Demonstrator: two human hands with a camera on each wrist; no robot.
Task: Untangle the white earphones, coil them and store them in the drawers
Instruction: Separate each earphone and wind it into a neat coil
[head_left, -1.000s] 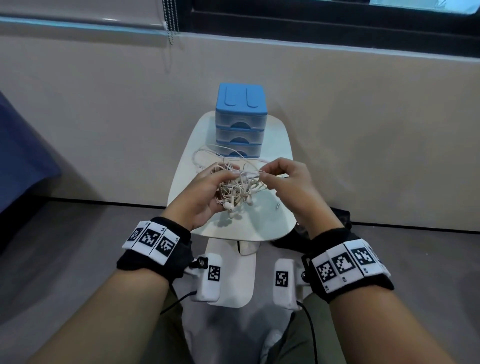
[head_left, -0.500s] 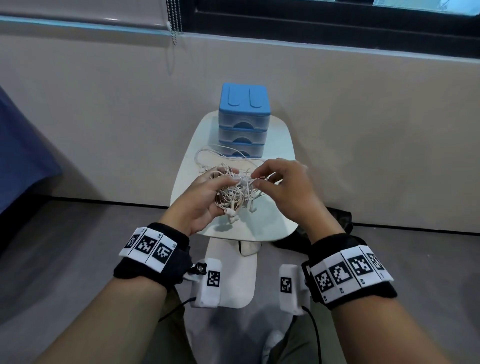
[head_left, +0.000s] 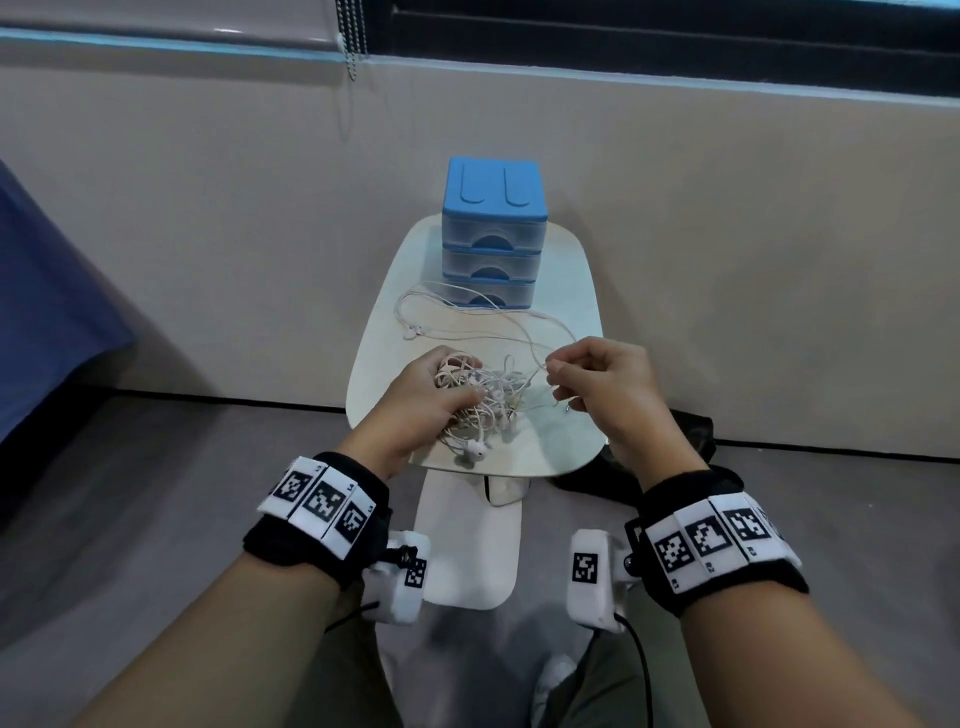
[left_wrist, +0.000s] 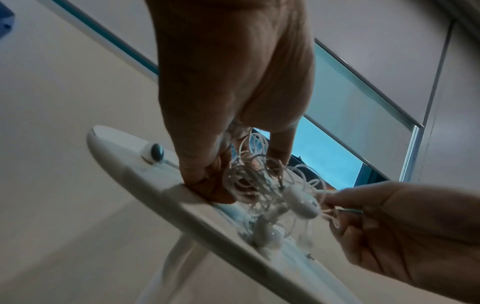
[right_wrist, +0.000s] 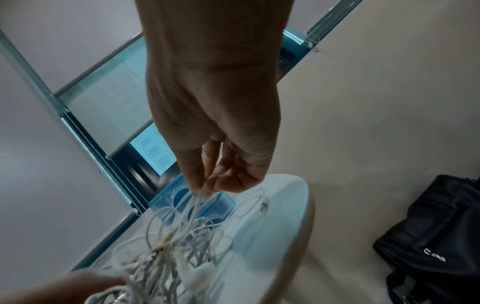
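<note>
A tangle of white earphones (head_left: 483, 400) lies on the small white table (head_left: 566, 291). My left hand (head_left: 441, 384) grips the bundle of cords (left_wrist: 249, 185) against the tabletop. To its right, my right hand (head_left: 558, 376) pinches cord strands (right_wrist: 200, 197) between thumb and fingers and draws them out of the knot. Loose loops of cord trail back toward the blue three-drawer unit (head_left: 493, 234), whose drawers all appear closed. One earbud (head_left: 475, 452) rests near the table's front edge; another (left_wrist: 153, 154) shows in the left wrist view.
A beige wall runs behind the table, with a window and a bead chain (head_left: 348, 36) above it. A black bag (right_wrist: 436, 236) sits on the floor to the table's right. Blue fabric (head_left: 47, 312) fills the left edge.
My right hand has moved right, away from the left hand, pulling strands out of the knot. The bundle and my left hand have sunk down onto the tabletop.
</note>
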